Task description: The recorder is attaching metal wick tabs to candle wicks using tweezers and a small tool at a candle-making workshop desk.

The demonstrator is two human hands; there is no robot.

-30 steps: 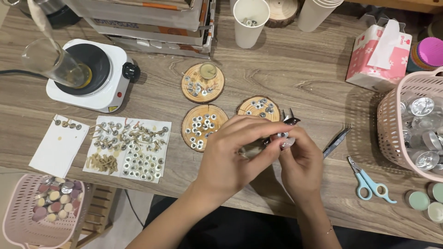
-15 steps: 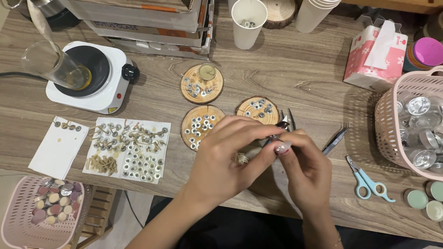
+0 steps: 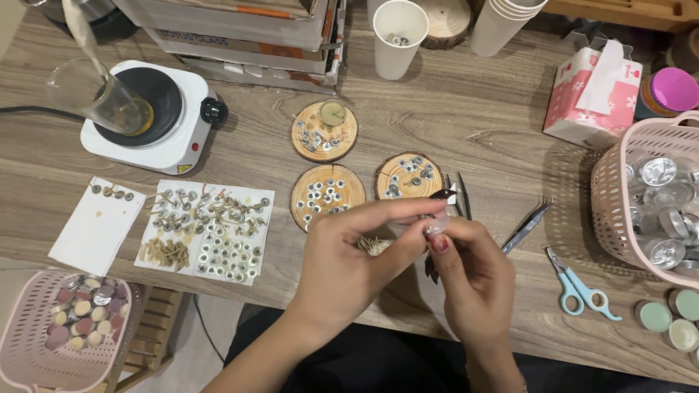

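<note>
A wood-grain surface [image 3: 466, 109] is carrying wood slices [image 3: 325, 195] of metal wick tabs. Left hand [image 3: 357, 255] and right hand [image 3: 473, 273] are meeting, fingertips pinching something tiny I cannot identify.

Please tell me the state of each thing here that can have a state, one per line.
left hand: fingers pinched on something small, which cannot be made out
right hand: fingertips meet the left hand's
white paper cup: upright, small metal pieces inside
light blue scissors: lying flat, blades shut
glass beaker on the white hot plate: tilted, yellow liquid inside
pink tissue box: open, tissue sticking out
</note>
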